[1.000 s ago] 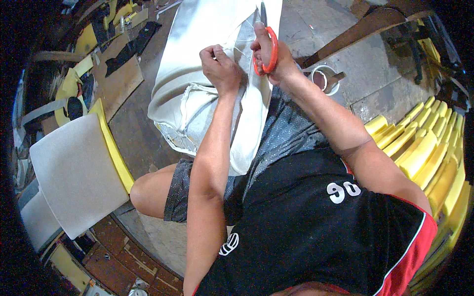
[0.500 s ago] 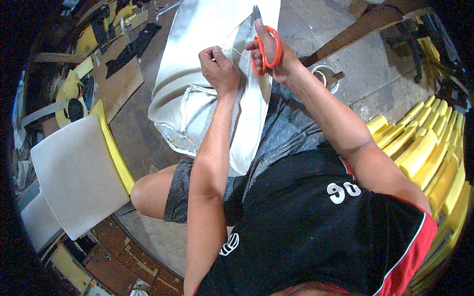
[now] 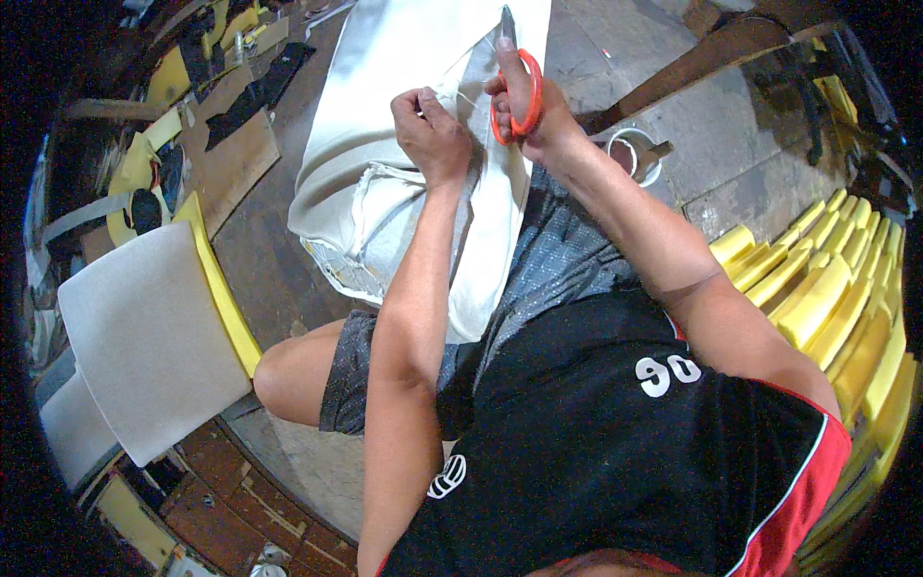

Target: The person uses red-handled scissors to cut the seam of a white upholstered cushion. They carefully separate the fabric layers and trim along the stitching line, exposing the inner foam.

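Scissors with orange-red handles [image 3: 536, 101] are in my right hand [image 3: 540, 125], fingers through the loops. Their metal blades [image 3: 508, 23] point away from me over the white fabric cover [image 3: 385, 58], which lies in a long bundle across my lap and in front of me. My left hand [image 3: 433, 139] is closed in a pinch just left of the scissors, above the fabric. Thin white thread [image 3: 463, 94] runs between my hands; the pinched end is partly hidden by my fingers. Nearer me, the bundle has a folded, rough-edged opening [image 3: 361, 207].
A white cup-like container [image 3: 647, 154] stands on the floor at right. Many yellow foam strips [image 3: 836, 279] are stacked beyond my right arm. A grey padded panel with yellow foam edge [image 3: 159, 337] is at left. Cardboard and scraps [image 3: 236, 163] lie farther left. A wooden beam [image 3: 711, 62] crosses the far right.
The scissors have turned slightly and shifted a little in my right hand. My left hand has moved slightly right, still closed.
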The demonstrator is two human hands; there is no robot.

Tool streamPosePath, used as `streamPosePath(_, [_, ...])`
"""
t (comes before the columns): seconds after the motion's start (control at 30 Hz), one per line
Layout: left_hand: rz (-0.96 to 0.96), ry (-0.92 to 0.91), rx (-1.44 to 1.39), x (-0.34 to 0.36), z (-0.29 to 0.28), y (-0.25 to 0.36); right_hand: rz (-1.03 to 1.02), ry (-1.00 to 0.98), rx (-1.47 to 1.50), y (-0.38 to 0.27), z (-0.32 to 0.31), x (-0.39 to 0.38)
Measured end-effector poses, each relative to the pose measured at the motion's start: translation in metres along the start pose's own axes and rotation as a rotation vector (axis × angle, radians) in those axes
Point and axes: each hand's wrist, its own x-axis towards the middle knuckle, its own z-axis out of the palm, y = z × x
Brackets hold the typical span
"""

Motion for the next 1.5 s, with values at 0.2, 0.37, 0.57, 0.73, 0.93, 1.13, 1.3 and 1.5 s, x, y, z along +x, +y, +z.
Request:
streamPosePath(0.2, [-0.083, 0.007, -0.002, 0.004, -0.003, -0.010, -0.141, 0.043, -0.111, 0.015, -0.019, -0.011])
streamPosePath(0.37, [-0.058, -0.251, 0.093, 0.007, -0.019, 0.017, -0.290, 0.068, 0.008, 0.017, -0.060, 0.042])
streamPosePath(0.57, [0.231, -0.593, 0.532, -0.023, -0.028, 0.067, -0.518, 0.381, -0.399, 0.008, -0.110, 0.132])
streamPosePath(0.73, [0.328, -0.738, 0.546, -0.026, -0.033, 0.049, -0.162, 0.280, -0.269, 0.001, -0.094, 0.131])
streamPosePath(0.93, [0.273, -0.939, 0.341, 0.011, -0.106, 0.047, -0.141, 0.108, 0.039, 0.032, -0.065, 0.092])
streamPosePath(1.13, [0.225, -1.011, 0.434, -0.012, -0.190, 0.034, -0.013, -0.036, -0.032, 0.059, -0.056, -0.025])
streamPosePath(1.3, [0.214, -0.933, 0.423, -0.036, -0.181, 0.028, 0.163, -0.011, -0.022, 0.058, -0.066, -0.085])
streamPosePath(1.5, [0.352, -0.588, 0.163, -0.009, -0.089, 0.044, 0.215, -0.130, -0.051, 0.029, -0.065, -0.096])
